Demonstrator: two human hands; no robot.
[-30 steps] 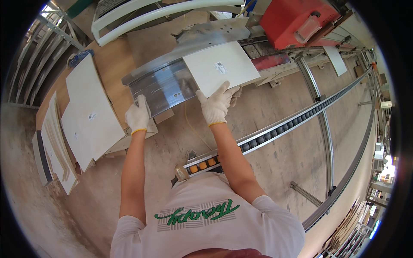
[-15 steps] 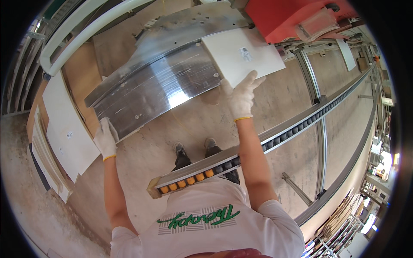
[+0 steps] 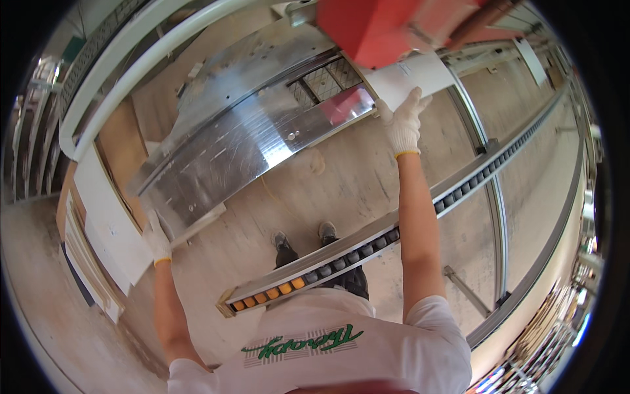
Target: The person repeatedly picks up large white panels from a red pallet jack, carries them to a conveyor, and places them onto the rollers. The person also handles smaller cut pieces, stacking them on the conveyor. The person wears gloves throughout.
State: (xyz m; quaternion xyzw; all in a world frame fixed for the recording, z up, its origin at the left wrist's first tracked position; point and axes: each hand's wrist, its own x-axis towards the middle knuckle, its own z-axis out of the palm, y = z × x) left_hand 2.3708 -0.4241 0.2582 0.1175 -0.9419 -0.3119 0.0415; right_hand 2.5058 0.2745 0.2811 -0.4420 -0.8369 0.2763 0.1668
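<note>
My right hand [image 3: 401, 119], in a white knit glove with a yellow cuff, is at the near edge of a white panel [image 3: 430, 75]. Its fingers are spread, and it does not wrap around the panel. Part of the panel is hidden behind the red machine housing [image 3: 380, 33]. My left hand [image 3: 156, 238], gloved alike, rests by the left end of the shiny metal machine table [image 3: 223, 167]. Its fingers look stretched out, though some are hard to make out. A pale strip [image 3: 200, 224] shows just under the table's near edge, beside this hand.
A roller rail [image 3: 335, 266] with orange and black rollers crosses between my body and the table. White panels [image 3: 108, 223] lean at the left, under a curved white tube frame [image 3: 98, 111]. Metal crossbars [image 3: 495, 223] join the rails at the right.
The white panel has moved right, uncovering a barred opening in the metal table. My right hand has gone right and away from me with it. My left hand has shifted slightly nearer. The view has turned.
</note>
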